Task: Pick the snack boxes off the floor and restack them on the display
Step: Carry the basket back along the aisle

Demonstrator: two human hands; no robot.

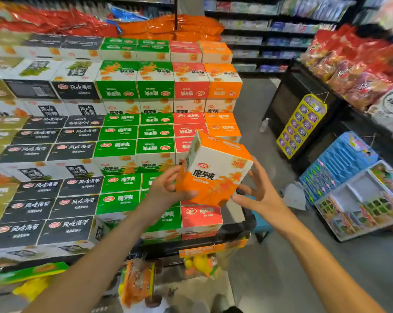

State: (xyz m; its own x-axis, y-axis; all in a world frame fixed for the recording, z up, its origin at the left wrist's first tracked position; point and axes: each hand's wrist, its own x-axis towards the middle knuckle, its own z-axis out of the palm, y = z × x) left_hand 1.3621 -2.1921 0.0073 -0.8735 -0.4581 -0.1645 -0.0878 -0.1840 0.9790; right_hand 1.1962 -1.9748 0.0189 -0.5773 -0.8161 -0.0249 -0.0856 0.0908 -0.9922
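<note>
1. Two hands carry one orange snack box point(213, 170), tilted, at chest height in front of the display point(114, 141).
2. Left hand point(166, 190): fingers and thumb curl round the box's lower left edge and hold it.
3. Right hand point(256, 190): fingers spread wide and straight; the fingertips touch or nearly touch the box's right lower corner, and true contact cannot be told.
4. Just beyond and below the hands, the orange column at the display's right end has an empty slot beside a red box point(201, 216); this is probably the box's destination.
5. Left of the hands stand stacked green boxes point(121, 188) and, farther left, black boxes point(39, 208).
6. Handling, as a judgement: the carton looks stiff, smooth-printed and light enough for one hand. Its glossy faces may slip, and its corners may crush under pressure.
7. Best hold: flat palms on two opposite side faces, thumbs on top, so the box goes down level and square with its neighbours.
</note>
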